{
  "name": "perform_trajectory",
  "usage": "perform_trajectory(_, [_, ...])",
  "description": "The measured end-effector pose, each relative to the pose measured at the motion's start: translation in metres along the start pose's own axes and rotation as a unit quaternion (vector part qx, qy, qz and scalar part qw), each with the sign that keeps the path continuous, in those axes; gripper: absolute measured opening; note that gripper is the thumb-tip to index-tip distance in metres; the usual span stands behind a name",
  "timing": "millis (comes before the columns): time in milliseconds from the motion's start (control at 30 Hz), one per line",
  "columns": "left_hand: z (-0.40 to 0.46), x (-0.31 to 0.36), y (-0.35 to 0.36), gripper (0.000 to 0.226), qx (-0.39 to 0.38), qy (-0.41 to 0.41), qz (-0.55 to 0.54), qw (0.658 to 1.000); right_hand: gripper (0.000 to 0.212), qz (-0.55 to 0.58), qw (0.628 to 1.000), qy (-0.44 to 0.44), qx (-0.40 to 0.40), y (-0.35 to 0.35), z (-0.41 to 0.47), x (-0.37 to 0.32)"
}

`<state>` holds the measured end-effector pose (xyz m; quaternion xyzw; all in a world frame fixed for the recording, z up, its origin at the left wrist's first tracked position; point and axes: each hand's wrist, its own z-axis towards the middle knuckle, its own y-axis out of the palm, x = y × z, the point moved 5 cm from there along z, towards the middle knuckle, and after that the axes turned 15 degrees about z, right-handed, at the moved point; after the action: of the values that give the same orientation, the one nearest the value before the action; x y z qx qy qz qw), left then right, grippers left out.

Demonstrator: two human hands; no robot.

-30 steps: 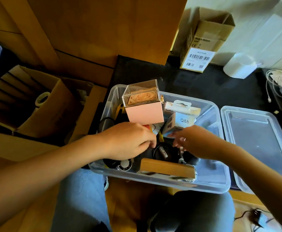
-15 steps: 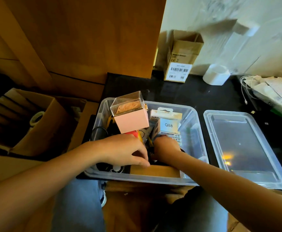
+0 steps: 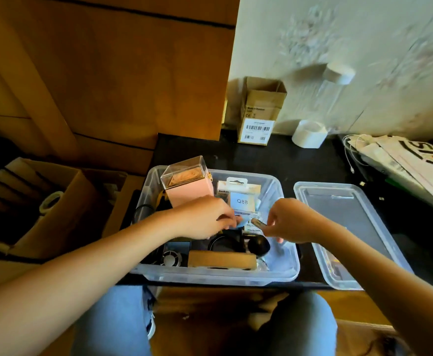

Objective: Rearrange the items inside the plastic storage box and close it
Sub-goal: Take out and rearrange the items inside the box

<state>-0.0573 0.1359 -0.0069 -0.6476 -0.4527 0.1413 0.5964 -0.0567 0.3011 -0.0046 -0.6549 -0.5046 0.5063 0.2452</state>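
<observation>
The clear plastic storage box sits open on a black surface in front of my knees. Its lid lies flat to the right. Inside are a pink box with a clear top, a white Q88 carton, a wooden block, a small fan and round black items. My left hand hovers over the middle, fingers curled at the edge of a pale blue-and-white packet. My right hand pinches a small brown stick-shaped item above the box.
An open cardboard box holding a tape roll stands to the left. At the back wall are a barcoded carton and a white cylinder. White cables and a printed bag lie at far right.
My right hand has come up out of the box's middle and shifted right, now pinching the small brown item. My left hand rose slightly. The view has tilted upward.
</observation>
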Motion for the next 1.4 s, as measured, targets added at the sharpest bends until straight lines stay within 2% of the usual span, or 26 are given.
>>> perform_trajectory(100, [0.023, 0.019, 0.01, 0.026, -0.066, 0.029, 0.06, 0.996, 0.036, 0.005, 1.0, 0.019, 0.022, -0.005, -0.009, 0.01])
perform_trajectory(200, [0.046, 0.039, 0.029, 0.034, -0.182, 0.066, 0.14, 0.971, 0.033, 0.002, 0.999, 0.023, 0.032, -0.005, -0.012, 0.012])
perform_trajectory(300, [0.066, 0.051, 0.047, 0.055, -0.245, 0.068, 0.163, 0.953, 0.029, -0.023, 0.998, 0.016, 0.05, -0.006, -0.01, 0.009])
perform_trajectory(367, [0.073, 0.055, 0.053, 0.058, -0.226, 0.074, 0.15, 0.96, 0.028, -0.047, 0.997, 0.01, 0.066, -0.006, -0.008, 0.006])
perform_trajectory(500, [0.074, 0.058, 0.055, 0.041, -0.152, 0.129, 0.122, 0.972, 0.025, -0.068, 0.995, -0.001, 0.07, -0.006, -0.001, 0.003])
perform_trajectory(633, [0.069, 0.044, 0.048, 0.035, -0.133, 0.139, 0.164, 0.968, 0.026, -0.064, 0.995, -0.009, 0.071, -0.006, 0.001, 0.004])
perform_trajectory(867, [0.045, 0.003, 0.044, 0.037, -0.241, 0.068, 0.181, 0.951, 0.026, -0.11, 0.992, -0.045, 0.044, -0.003, 0.001, -0.001])
perform_trajectory(1033, [0.06, 0.029, 0.051, 0.029, -0.23, 0.075, 0.079, 0.967, 0.02, -0.136, 0.988, -0.051, 0.046, -0.002, 0.001, -0.006])
perform_trajectory(1200, [0.078, 0.047, 0.076, 0.04, -0.289, 0.057, 0.069, 0.953, 0.02, -0.125, 0.989, -0.048, 0.056, -0.004, 0.001, -0.007])
perform_trajectory(1400, [0.089, 0.05, 0.092, 0.027, -0.256, 0.056, 0.053, 0.963, 0.024, -0.134, 0.987, -0.058, 0.059, -0.004, 0.002, -0.006])
